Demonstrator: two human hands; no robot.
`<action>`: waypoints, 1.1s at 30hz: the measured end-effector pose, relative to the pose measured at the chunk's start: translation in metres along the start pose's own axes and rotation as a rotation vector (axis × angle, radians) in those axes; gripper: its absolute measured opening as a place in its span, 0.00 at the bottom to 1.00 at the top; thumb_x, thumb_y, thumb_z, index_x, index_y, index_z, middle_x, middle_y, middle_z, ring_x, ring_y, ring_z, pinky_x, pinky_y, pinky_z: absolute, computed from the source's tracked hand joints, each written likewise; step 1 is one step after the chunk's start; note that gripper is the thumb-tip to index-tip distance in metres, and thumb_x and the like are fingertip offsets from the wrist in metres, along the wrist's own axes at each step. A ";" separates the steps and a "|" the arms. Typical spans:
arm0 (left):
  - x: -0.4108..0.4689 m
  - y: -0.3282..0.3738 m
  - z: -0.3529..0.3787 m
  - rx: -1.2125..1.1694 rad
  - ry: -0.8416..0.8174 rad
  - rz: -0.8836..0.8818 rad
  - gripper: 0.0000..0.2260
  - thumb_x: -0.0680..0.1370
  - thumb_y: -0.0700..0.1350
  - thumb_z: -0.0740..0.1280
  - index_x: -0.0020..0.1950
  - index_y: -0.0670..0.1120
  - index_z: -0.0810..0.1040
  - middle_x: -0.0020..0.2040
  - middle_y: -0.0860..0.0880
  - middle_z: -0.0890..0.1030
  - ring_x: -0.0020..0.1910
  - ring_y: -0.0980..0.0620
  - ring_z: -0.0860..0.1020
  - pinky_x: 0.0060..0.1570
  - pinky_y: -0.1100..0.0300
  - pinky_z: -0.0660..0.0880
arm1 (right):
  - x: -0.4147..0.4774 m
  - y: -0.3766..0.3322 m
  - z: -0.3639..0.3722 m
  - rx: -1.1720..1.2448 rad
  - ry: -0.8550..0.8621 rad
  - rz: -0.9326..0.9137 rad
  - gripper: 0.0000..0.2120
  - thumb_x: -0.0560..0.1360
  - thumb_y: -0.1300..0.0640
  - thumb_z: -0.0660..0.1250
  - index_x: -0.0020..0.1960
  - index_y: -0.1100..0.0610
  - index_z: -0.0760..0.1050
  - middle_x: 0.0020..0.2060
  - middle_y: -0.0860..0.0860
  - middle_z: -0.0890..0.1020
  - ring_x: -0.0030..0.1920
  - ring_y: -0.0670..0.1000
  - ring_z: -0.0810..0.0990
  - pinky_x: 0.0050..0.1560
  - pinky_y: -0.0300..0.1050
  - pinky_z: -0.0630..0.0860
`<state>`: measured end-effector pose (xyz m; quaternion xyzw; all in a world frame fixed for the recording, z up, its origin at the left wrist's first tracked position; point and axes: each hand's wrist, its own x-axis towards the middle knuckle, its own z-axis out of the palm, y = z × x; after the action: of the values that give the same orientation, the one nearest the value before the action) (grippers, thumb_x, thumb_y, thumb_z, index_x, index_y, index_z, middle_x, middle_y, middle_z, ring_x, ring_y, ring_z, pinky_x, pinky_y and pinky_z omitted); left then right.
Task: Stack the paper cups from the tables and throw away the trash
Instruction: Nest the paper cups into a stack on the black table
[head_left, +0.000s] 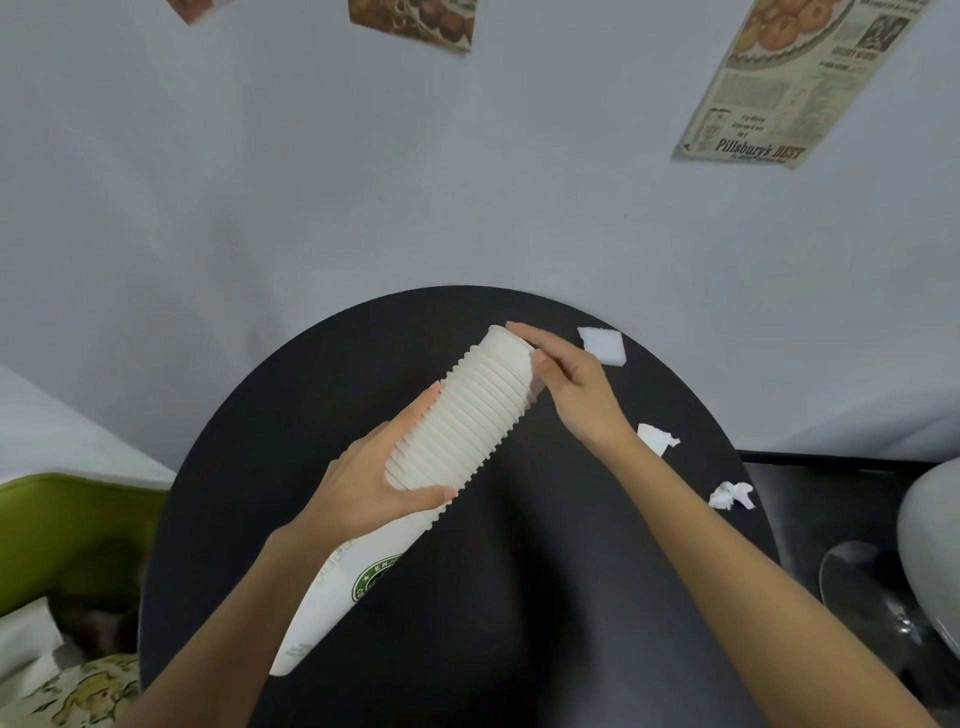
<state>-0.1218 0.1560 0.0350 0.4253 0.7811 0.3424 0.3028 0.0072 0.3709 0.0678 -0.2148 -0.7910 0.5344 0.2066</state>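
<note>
Stack of paper cups (457, 431) held in the air over round black worktop (545, 597). It's tilted: base end low & near the person, mouth end up & away, twd the wall. Left hand (374, 483) has it abt mid-length, grip closed round the ribbed rims, thumb on the near side, fingers on the far side. Lowest cup shows a green round logo (375, 577) just below that hand. Right hand (576, 395) is at the upper end, grip on the last cup (506, 353), which sticks out more than the rest; index finger lies along its end, thumb against its side.

3 white paper bits lie on the worktop, right of the stack: flat square piece (602, 345) just beyond the right hand, torn piece (657, 439) beside the right wrist, crumpled piece (732, 496) near the worktop's right edge. All apart from ea. other.

Green bin (67, 519) sits lower left, beside the worktop, w/ paper inside. Posters on the pale wall, incl. a newsprint-style poster (795, 78) upper right.
</note>
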 end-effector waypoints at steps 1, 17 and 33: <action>-0.003 0.001 0.000 0.000 0.003 0.004 0.45 0.62 0.68 0.71 0.72 0.76 0.48 0.71 0.65 0.66 0.69 0.56 0.68 0.69 0.42 0.68 | -0.004 -0.004 0.002 -0.002 -0.020 0.005 0.17 0.82 0.61 0.55 0.68 0.52 0.71 0.63 0.39 0.75 0.64 0.34 0.70 0.63 0.27 0.64; -0.024 0.002 -0.004 -0.168 0.152 0.096 0.48 0.62 0.65 0.74 0.75 0.71 0.50 0.68 0.66 0.67 0.67 0.60 0.69 0.66 0.46 0.72 | -0.042 -0.042 0.052 -0.032 0.127 0.024 0.31 0.76 0.51 0.68 0.74 0.41 0.57 0.65 0.47 0.67 0.66 0.44 0.66 0.63 0.32 0.63; 0.011 -0.009 -0.083 -0.325 0.470 0.200 0.50 0.65 0.44 0.82 0.78 0.56 0.56 0.71 0.59 0.71 0.69 0.59 0.71 0.66 0.46 0.73 | 0.027 -0.092 0.117 0.052 -0.025 -0.109 0.48 0.70 0.54 0.75 0.77 0.42 0.45 0.70 0.44 0.68 0.63 0.42 0.73 0.53 0.27 0.74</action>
<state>-0.1940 0.1389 0.0739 0.3551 0.7191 0.5800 0.1427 -0.0910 0.2659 0.1165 -0.1590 -0.7900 0.5453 0.2310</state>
